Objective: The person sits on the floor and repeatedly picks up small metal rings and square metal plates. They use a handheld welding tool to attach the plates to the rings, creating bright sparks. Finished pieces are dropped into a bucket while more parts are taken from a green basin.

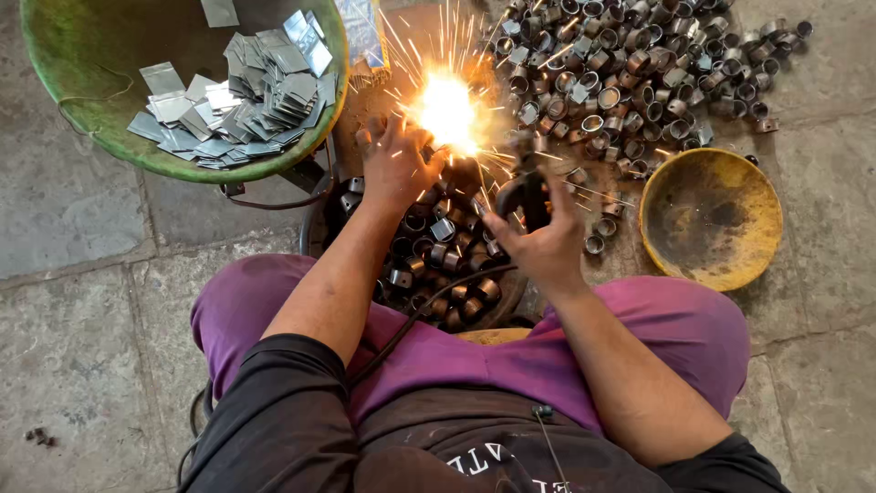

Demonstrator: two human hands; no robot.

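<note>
Seated on the stone floor [73, 347], purple-trousered knees spread around a dark pan [447, 265] of short metal rings. Right hand [538, 239] closed around the black grip of a welding holder [525, 192], cable [429, 310] trailing back toward the lap. Left hand [394, 160] at ten o'clock from the right, fingers curled down on something beside the arc; the piece itself lost in the glare, so cannot tell its shape. White-orange welding flash [449, 111] at twelve o'clock from the hands, sparks streaking outward. At one o'clock, a heap of grey ring pieces [630, 73] spread on the floor. At three o'clock, a rusty yellow bowl [712, 219]. At ten o'clock, a green basin [100, 137] with flat, shiny square metal plates [246, 100] stacked loosely inside.
</note>
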